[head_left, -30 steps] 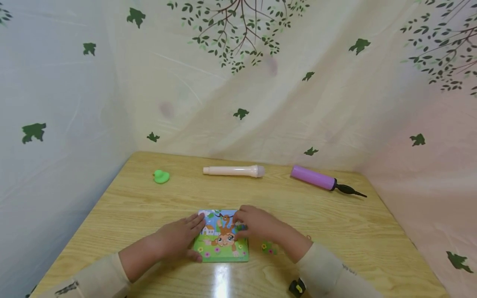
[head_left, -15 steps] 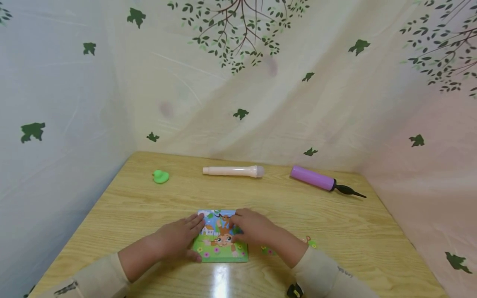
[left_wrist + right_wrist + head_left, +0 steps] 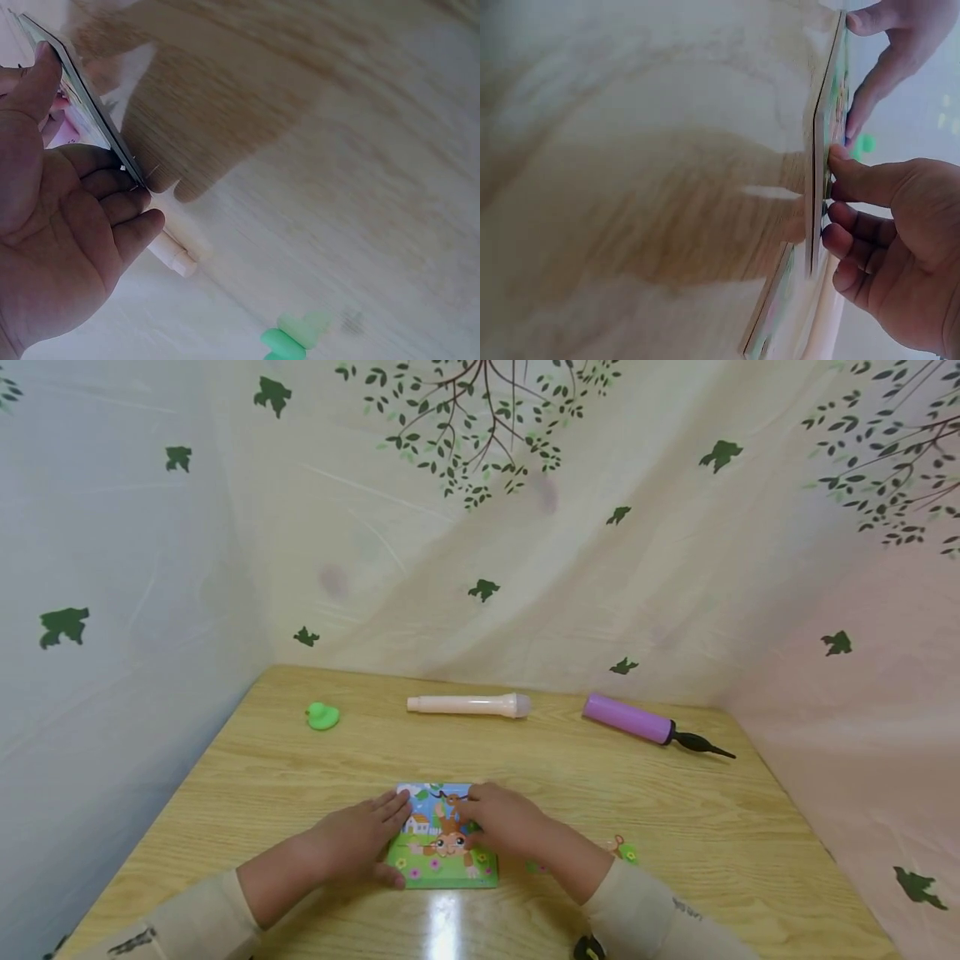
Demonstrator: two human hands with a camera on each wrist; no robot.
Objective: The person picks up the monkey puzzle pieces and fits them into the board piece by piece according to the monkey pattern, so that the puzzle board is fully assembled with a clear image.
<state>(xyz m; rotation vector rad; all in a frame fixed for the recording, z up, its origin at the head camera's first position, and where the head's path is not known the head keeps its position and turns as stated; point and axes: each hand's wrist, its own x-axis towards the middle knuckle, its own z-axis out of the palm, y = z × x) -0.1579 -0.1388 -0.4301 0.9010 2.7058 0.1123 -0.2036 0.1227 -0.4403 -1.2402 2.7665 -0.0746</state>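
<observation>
A square picture puzzle (image 3: 435,867) with a monkey, house and flowers lies flat near the table's front. My left hand (image 3: 352,843) rests along its left side, fingers straight on the upper left and thumb at the lower left corner; the left wrist view shows these fingers at the board's edge (image 3: 97,109). Over the puzzle's upper right part, my right hand (image 3: 506,818) has its fingers bent down. In the right wrist view its thumb and fingers (image 3: 840,214) pinch a small dark piece (image 3: 826,189) at the board's surface, mostly hidden.
Loose colourful pieces (image 3: 625,848) lie right of the puzzle, partly behind my right forearm. A black object (image 3: 588,947) is at the front edge. Along the back are a green duck (image 3: 322,717), a pale microphone-shaped stick (image 3: 468,704) and a purple pump (image 3: 630,718).
My right hand has moved slightly left and lower over the puzzle, and the blue-green piece seen in its fingers earlier is now mostly covered. My left hand has stayed in place.
</observation>
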